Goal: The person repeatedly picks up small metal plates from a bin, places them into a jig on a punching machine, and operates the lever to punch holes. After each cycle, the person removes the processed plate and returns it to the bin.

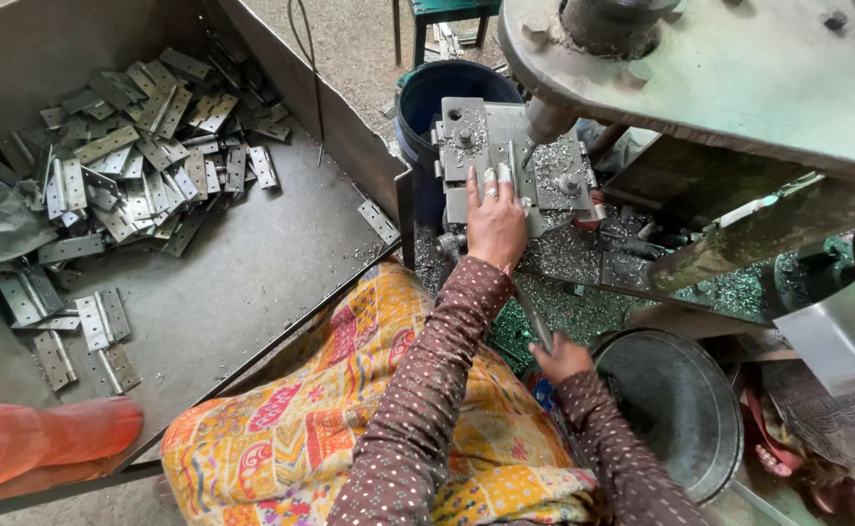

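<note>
**A:** What is lying closest to the camera?

**B:** A lap covered in yellow patterned cloth is filling the bottom of the view, with two brown dotted sleeves running up from it. The right hand is sitting just above the lap, curled closed around a dark slanted lever beside a round grey metal basin.

**A:** And the left hand?

**B:** The left hand is reaching further forward, palm down, fingers pressing on a small metal piece that is resting on the grey fixture block of the machine. Whether it is pinching the piece or only holding it flat, I cannot tell. Two fingertips are showing pale wrapping.

**A:** What is surrounding that block?

**B:** Silvery and green metal shavings are lying thick on the machine bed just beside and below it. A spindle is hanging down from the heavy grey machine head directly over the block. A dark blue bucket is standing right behind the block.

**A:** And off to the left?

**B:** A big sheet-metal bin is holding a heap of flat grey hinges piled toward its far corner, with a few loose ones lying nearer. One hinge is resting on the bin's edge, near the left arm. An orange-red rounded object is sitting at the bin's near corner.
</note>
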